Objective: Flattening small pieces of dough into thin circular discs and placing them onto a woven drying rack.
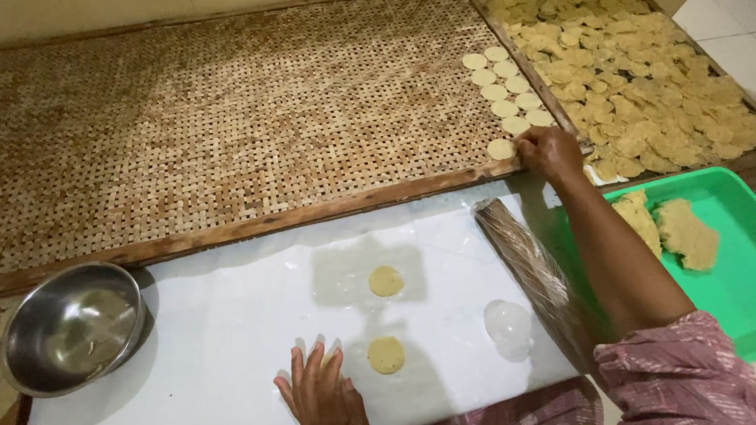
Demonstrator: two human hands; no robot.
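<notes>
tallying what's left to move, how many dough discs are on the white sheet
2: one dough disc mid-sheet, another nearer, beside the left hand. That hand may hide a third on the white sheet.

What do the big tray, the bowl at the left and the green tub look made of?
The big tray looks like woven bamboo or cane strips in a wooden frame: a basket-weave pattern, matt tan. The bowl seems to be stainless steel, going by its shiny grey reflections. The green tub is probably plastic: uniform bright colour, smooth moulded rim.
</notes>
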